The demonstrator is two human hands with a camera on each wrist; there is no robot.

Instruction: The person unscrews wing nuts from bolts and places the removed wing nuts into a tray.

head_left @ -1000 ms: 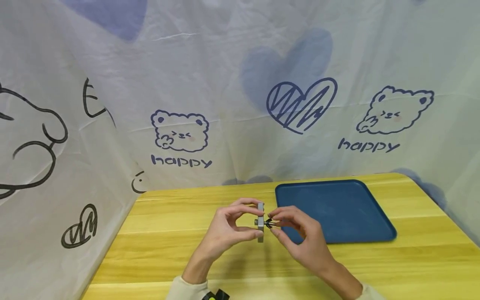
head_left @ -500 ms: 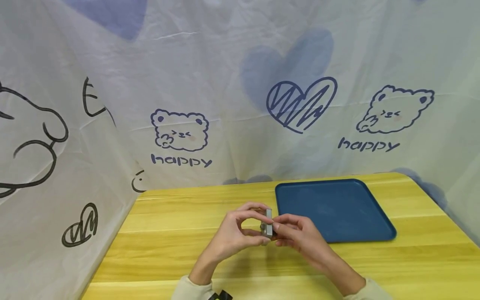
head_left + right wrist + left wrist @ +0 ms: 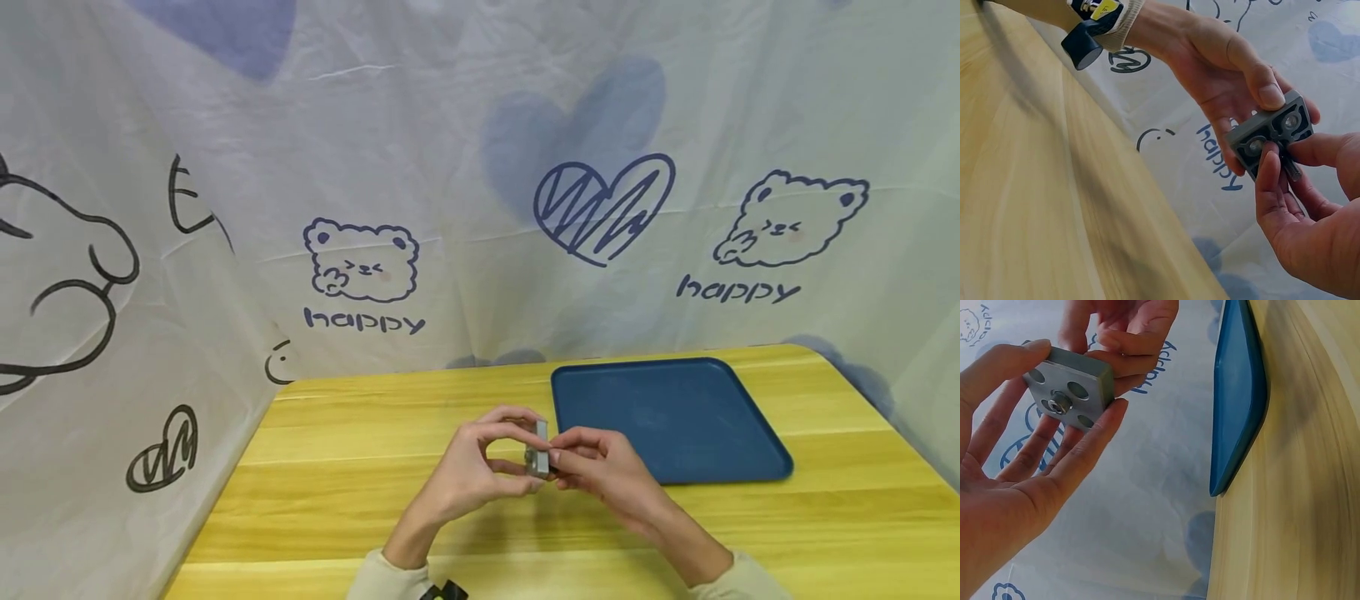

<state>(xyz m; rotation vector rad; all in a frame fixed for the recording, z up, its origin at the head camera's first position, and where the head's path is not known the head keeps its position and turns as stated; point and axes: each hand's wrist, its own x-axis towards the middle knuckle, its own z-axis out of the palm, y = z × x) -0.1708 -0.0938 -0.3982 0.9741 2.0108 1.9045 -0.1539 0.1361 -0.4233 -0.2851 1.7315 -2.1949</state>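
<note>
My left hand (image 3: 468,471) holds a small square grey metal block (image 3: 1079,375) by its edges, above the table. The left wrist view shows its flat face, with several round holes and a bolt head (image 3: 1059,403) at the centre. Its other face, seen in the right wrist view, carries black parts and round metal fittings (image 3: 1291,120). There my right hand (image 3: 1310,231) pinches a short dark rod (image 3: 1291,167) that juts from the middle of the block. The fingertips partly hide the black parts.
A blue tray (image 3: 675,425) lies at the back right of the yellow wooden table (image 3: 337,475). Behind and to the left hangs a white cloth (image 3: 465,167) with printed drawings. A black device (image 3: 1085,47) is strapped to the left wrist.
The block has moved slightly right and turned a little. My right fingers have closed in against its right face, covering the dark pronged part that showed there. Little differs over the last half second.
</note>
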